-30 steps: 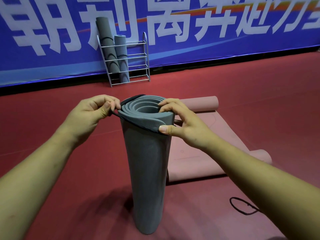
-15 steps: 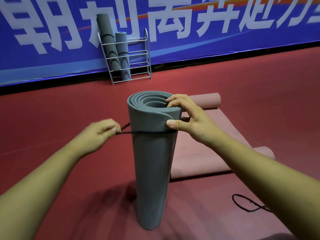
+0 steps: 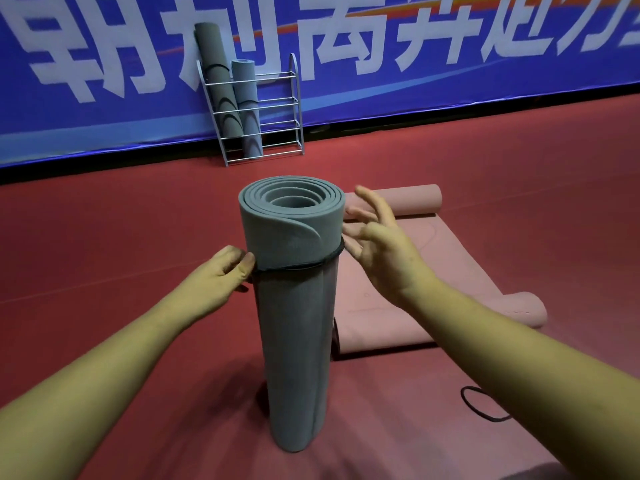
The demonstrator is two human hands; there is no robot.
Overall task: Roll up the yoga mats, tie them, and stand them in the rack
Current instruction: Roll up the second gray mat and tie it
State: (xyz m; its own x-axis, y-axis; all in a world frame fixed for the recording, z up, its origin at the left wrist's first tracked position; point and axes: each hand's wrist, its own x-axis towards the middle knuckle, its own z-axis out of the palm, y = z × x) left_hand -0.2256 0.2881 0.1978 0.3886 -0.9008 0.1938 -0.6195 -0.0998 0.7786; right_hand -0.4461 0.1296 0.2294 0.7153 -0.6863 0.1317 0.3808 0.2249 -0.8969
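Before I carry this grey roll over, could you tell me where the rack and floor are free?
The rack is bare between the shorter grey roll and its right post. The floor left of the standing mat is bare. Right of it is crowded: the pink mat and a spare black loop.

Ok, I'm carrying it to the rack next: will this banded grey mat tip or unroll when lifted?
Probably tippy: the grey rolled mat stands tall on a narrow end. Likely stays rolled, since the black band circles its upper part. Foam layers suggest lightness.
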